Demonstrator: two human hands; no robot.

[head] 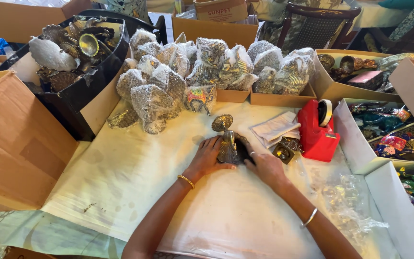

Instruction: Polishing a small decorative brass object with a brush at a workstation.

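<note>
A small brass-coloured metal figurine point(227, 144) stands upright on the pale cloth near the table's middle. A round, fan-like disc rises at its top. Its lower body is dark and partly hidden between two hands.

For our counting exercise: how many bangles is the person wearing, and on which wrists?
2. A gold bangle sits on the left wrist, behind the left hand. A silver bangle sits on the right wrist, behind the right hand. Both hands touch a brass figurine.
</note>
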